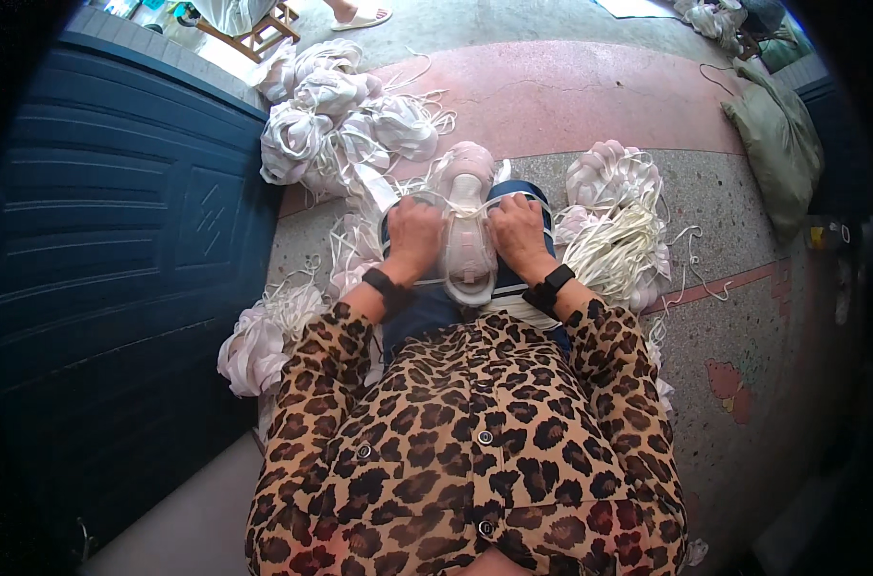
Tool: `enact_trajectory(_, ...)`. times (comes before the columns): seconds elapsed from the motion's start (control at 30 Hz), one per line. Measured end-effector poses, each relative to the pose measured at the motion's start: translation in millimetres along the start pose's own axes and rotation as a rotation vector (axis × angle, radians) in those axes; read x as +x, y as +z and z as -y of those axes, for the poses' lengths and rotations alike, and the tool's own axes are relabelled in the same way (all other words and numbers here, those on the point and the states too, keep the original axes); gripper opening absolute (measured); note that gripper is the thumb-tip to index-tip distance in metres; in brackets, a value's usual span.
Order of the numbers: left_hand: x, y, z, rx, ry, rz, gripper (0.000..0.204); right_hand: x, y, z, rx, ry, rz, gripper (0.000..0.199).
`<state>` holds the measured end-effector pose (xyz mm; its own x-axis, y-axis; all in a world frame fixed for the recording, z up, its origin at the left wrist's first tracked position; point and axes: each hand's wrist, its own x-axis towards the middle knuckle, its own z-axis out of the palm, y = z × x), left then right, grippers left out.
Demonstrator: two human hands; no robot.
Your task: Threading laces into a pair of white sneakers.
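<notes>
A pale pink and white shoe upper (467, 252) rests lengthwise on my lap between my knees, its far end a rounded pink toe. Across its middle runs a white shoelace (467, 209), stretched out to both sides. To the left of the upper, my left hand (415, 232) is closed in a fist around one side of the lace. My right hand (520, 230) grips the other side, level with the left. The fingertips of both hands are curled out of sight.
Bundles of white and pink shoe uppers (336, 106) lie piled at the far left, with another bundle (264, 336) nearer. On my right are more uppers (614, 173) and a hank of cream laces (609, 254). A blue door (139, 211) stands left; a grey-green sack (777, 144) leans far right.
</notes>
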<state>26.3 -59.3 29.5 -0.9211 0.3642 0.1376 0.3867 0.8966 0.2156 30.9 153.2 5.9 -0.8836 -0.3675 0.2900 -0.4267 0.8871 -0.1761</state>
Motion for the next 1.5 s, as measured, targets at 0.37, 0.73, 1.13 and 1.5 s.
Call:
enact_trajectory(0.37, -8, 0, -13, 0.033, -0.072, 0.222, 0.018, -2, 5, 5, 0.065, 0.117, 0.332, 0.023)
enact_trajectory(0.73, 0, 1, -9, -0.194, 0.036, -0.028, 0.010, -13, 10, -3, 0.393, 0.127, 0.062, 0.015)
enact_trajectory(1.13, 42, 22, -3, -0.345, 0.116, -0.067, 0.009, 1, 4, 18, 0.029, -0.129, 0.090, 0.011)
enact_trajectory(1.5, 83, 8, -1, -0.904, -0.105, 0.294, 0.023, 37, -150, -18, 0.262, -0.261, -0.588, 0.016)
